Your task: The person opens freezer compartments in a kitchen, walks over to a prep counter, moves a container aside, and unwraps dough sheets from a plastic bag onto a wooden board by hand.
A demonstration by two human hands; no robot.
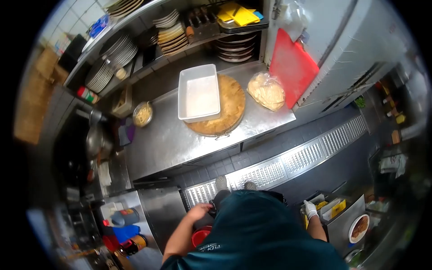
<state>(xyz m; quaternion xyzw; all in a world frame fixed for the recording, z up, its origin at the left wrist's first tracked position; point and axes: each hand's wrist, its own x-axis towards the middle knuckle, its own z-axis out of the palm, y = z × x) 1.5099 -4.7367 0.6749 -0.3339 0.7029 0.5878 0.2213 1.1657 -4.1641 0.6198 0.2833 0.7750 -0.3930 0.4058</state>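
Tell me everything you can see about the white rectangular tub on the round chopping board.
The white tub is deep and open-topped, with rounded corners and a narrow rim; it looks like plastic. Its inner walls and flat, off-white floor are in view. It sits upright on the left part of the round wooden chopping board, overhanging the board's left edge above the metal counter. Neither your left hand nor your gloved right hand touches it.
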